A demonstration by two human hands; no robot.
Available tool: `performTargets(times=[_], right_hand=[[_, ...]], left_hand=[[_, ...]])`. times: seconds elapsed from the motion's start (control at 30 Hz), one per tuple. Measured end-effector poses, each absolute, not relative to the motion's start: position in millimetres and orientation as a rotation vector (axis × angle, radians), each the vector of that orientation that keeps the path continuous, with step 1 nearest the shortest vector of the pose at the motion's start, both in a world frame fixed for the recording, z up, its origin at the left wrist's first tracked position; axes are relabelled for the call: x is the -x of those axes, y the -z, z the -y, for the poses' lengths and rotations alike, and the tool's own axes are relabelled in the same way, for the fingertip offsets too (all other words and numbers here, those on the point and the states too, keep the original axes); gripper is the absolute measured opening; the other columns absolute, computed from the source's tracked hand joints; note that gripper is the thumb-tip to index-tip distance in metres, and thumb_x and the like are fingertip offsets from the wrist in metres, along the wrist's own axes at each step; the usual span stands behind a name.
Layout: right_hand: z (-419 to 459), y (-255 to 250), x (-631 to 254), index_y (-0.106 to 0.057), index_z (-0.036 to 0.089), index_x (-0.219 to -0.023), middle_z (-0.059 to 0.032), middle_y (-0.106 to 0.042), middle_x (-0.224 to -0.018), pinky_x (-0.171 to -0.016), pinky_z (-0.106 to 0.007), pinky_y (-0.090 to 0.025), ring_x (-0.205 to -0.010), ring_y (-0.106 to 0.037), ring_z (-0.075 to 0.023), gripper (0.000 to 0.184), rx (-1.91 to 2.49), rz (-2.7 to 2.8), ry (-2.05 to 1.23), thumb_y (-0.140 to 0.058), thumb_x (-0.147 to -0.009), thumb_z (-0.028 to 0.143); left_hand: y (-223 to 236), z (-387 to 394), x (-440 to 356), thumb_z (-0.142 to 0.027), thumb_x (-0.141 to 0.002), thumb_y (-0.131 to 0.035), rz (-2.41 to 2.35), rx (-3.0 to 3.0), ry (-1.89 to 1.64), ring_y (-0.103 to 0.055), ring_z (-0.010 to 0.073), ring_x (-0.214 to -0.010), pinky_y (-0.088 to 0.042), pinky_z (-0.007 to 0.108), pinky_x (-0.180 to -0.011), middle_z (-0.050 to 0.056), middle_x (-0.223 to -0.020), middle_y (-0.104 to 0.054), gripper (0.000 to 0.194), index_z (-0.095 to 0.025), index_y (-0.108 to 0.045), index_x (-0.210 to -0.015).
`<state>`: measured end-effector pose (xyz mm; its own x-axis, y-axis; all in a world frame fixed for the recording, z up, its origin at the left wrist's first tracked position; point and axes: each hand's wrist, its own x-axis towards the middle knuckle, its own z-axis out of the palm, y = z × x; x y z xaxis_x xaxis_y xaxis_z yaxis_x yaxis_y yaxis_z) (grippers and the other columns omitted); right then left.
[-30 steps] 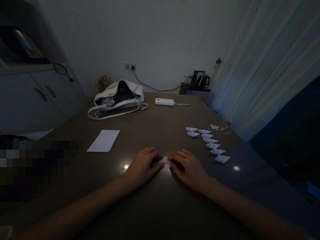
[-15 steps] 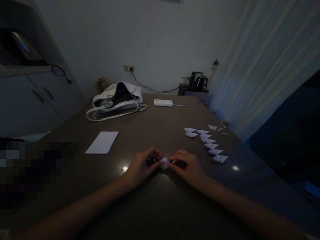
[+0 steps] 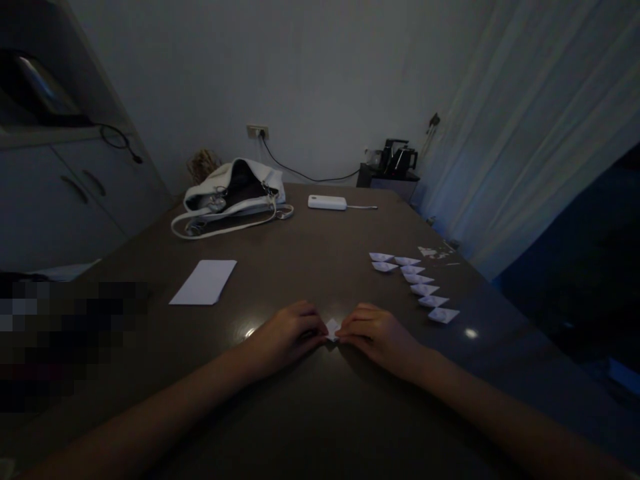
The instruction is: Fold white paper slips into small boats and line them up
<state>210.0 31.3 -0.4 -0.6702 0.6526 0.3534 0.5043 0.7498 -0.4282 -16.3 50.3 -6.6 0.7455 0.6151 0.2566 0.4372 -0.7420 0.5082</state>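
Note:
A small folded piece of white paper (image 3: 333,329), diamond-shaped from here, sits between my hands over the near middle of the table. My left hand (image 3: 291,335) pinches its left corner, fingers closed. On the opposite corner, my right hand (image 3: 379,335) has thumb and fingers pressed together. The fingers cover the paper's side corners. Several small folded paper boats (image 3: 424,290) stand in a slanting row to the right of my right hand. A stack of white paper sheets (image 3: 204,283) lies to the left, beyond my left hand.
A white handbag (image 3: 235,193) with a looped strap rests at the back left of the brown table (image 3: 300,247). Near the far edge lies a white power bank (image 3: 327,202) with a short cable. Torn paper scraps (image 3: 434,253) lie by the right edge, close to a curtain.
My fingers have closed down on the side corners of the folded paper, which now looks flatter and sits slightly lower in view. My left-hand fingers have drawn together. The boats and stack stay put.

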Motion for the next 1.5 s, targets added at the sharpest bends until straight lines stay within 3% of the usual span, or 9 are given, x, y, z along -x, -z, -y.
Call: performTargets(times=[0.17, 0.3, 0.9, 1.17, 1.33, 1.5], right_hand=[[-29.6, -1.1, -209.7, -0.071, 0.015, -0.091, -0.0054, -0.067, -0.085, -0.074, -0.026, -0.044, -0.082, -0.059, -0.0163, 0.011, 0.985, 2.429, -0.496, -0.062, -0.085, 0.013], [-32.5, -1.4, -207.4, -0.070, 0.016, -0.079, -0.0023, -0.063, -0.078, -0.064, -0.022, -0.042, -0.072, -0.057, -0.0134, 0.001, 1.182, 2.319, -0.610, -0.070, -0.079, 0.017], [-33.9, -7.0, -198.5, -0.064, 0.015, -0.066, 0.0005, -0.057, -0.064, -0.053, -0.022, -0.033, -0.057, -0.048, -0.0104, 0.013, 1.504, 2.132, -0.671, -0.069, -0.076, 0.020], [-33.5, -8.8, -198.3, -0.065, 0.015, -0.075, 0.0001, -0.059, -0.071, -0.056, -0.022, -0.035, -0.063, -0.050, -0.0109, 0.005, 1.446, 2.128, -0.683, -0.070, -0.075, 0.015], [-34.4, -4.1, -199.6, -0.069, 0.019, -0.089, 0.0009, -0.059, -0.074, -0.057, -0.021, -0.034, -0.062, -0.049, -0.0106, 0.012, 1.324, 2.165, -0.683, -0.067, -0.078, 0.015], [-35.3, -2.1, -200.8, -0.072, 0.020, -0.085, -0.0012, -0.060, -0.077, -0.059, -0.023, -0.036, -0.066, -0.053, -0.0118, 0.007, 1.332, 2.185, -0.676, -0.067, -0.080, 0.019]], left_hand=[[4.5, -52.0, 17.2, -0.025, -0.086, -0.062, -0.918, -2.468, -0.532, -0.056, 0.0179, -0.083, -0.044, 0.027, -0.071, 0.006, -0.088, -0.059, 0.010, -0.015, -0.064, -0.087], [-0.3, -51.4, 15.6, -0.021, -0.087, -0.060, -0.926, -2.458, -0.523, -0.055, 0.0177, -0.082, -0.043, 0.026, -0.070, 0.006, -0.086, -0.059, 0.009, -0.013, -0.065, -0.084], [-2.3, -48.1, 2.5, -0.029, -0.082, -0.060, -1.359, -2.293, -0.467, -0.057, 0.0186, -0.071, -0.040, 0.029, -0.064, 0.004, -0.074, -0.062, 0.017, -0.014, -0.064, -0.074], [-6.4, -48.1, 1.1, -0.032, -0.079, -0.061, -1.401, -2.220, -0.462, -0.058, 0.0182, -0.068, -0.039, 0.026, -0.057, 0.003, -0.072, -0.062, 0.017, -0.015, -0.065, -0.075], [-2.6, -49.4, 1.3, -0.027, -0.079, -0.063, -1.351, -2.202, -0.496, -0.056, 0.0172, -0.068, -0.037, 0.025, -0.058, 0.002, -0.072, -0.062, 0.012, -0.016, -0.066, -0.082], [-2.7, -48.5, 1.4, -0.023, -0.083, -0.061, -1.247, -2.357, -0.532, -0.055, 0.0169, -0.072, -0.035, 0.027, -0.064, 0.001, -0.075, -0.059, 0.011, -0.022, -0.070, -0.090]])
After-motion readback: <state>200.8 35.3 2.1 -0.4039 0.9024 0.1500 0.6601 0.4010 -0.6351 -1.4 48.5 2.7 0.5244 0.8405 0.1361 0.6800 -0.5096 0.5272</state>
